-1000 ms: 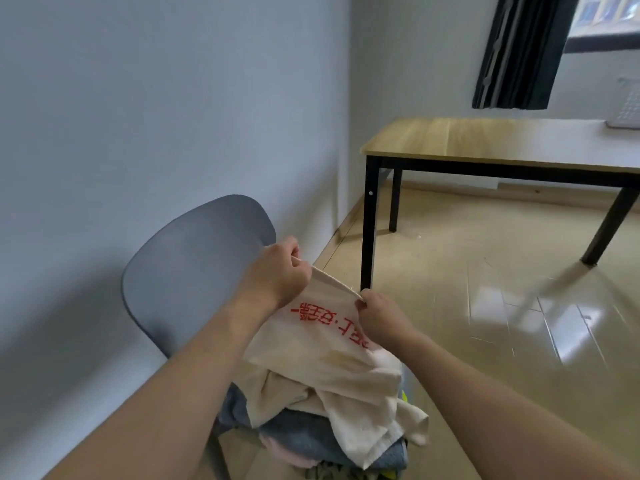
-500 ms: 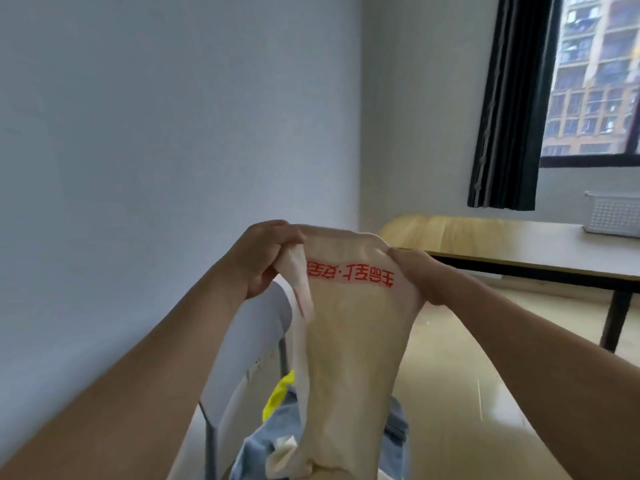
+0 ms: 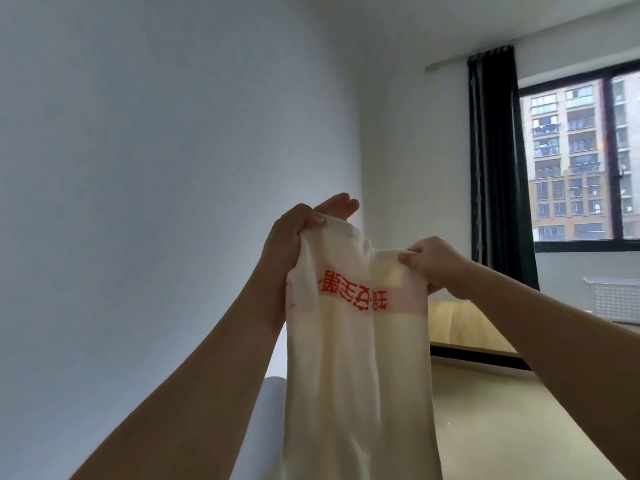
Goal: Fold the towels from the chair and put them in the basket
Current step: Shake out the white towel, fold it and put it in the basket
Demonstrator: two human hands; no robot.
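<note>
A cream towel (image 3: 360, 368) with red printed characters hangs lengthwise in front of me, raised to about chest height. My left hand (image 3: 294, 237) holds its top left corner, thumb pressed on the cloth and fingers behind it. My right hand (image 3: 433, 259) pinches the top right corner. The towel's lower end runs out of the frame. Only a sliver of the grey chair back (image 3: 273, 420) shows behind the towel. The pile of other towels is hidden. A white slatted basket (image 3: 613, 299) stands on the table at the far right.
A wooden table (image 3: 467, 327) with a black frame stands ahead to the right. Bare white wall fills the left. A dark curtain (image 3: 495, 157) hangs beside the window. Pale floor (image 3: 502, 420) lies open to the right.
Both hands have lifted the towel higher off the chair pile. My view has tilted up, so the chair seat and the pile dropped out of sight.
</note>
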